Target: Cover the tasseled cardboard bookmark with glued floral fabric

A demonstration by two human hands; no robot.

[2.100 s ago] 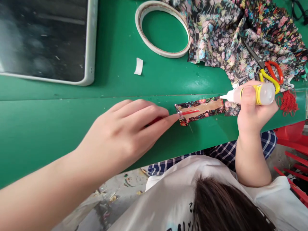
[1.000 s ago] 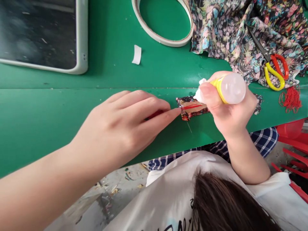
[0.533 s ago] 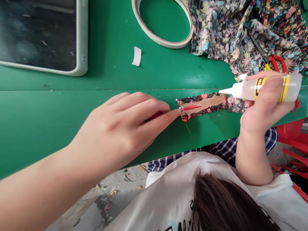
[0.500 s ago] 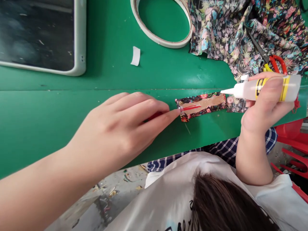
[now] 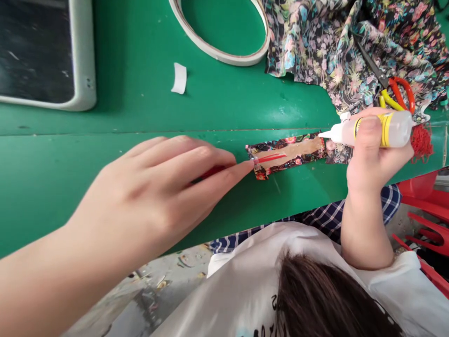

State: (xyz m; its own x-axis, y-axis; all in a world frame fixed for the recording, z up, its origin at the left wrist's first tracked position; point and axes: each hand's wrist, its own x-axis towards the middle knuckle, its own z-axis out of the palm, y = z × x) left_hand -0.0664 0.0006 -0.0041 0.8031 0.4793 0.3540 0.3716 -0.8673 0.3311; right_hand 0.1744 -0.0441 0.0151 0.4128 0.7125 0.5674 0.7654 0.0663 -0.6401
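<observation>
A small cardboard strip (image 5: pixel 298 150) edged with floral fabric lies on the green table (image 5: pixel 105 135). My left hand (image 5: pixel 150 196) rests flat beside it, fingers stretched out. Its index fingertip presses the end of red threads (image 5: pixel 272 157) onto the strip's left end, and more red shows under the fingers. My right hand (image 5: pixel 372 159) is closed round a clear glue bottle (image 5: pixel 396 128) with yellow bands. The bottle lies sideways, its white nozzle pointing at the strip's right end.
Floral fabric (image 5: pixel 315 42) is heaped at the back right with red-and-yellow scissors (image 5: pixel 393 91) on it. A tape roll (image 5: pixel 224 56), a white paper scrap (image 5: pixel 179 78) and a tablet (image 5: pixel 80 56) lie behind. A red tassel (image 5: pixel 421 142) sits by the bottle.
A second ago my right hand held the bottle tipped over the strip's middle. It has drawn back to the strip's right end with the bottle sideways. My left hand has kept its place.
</observation>
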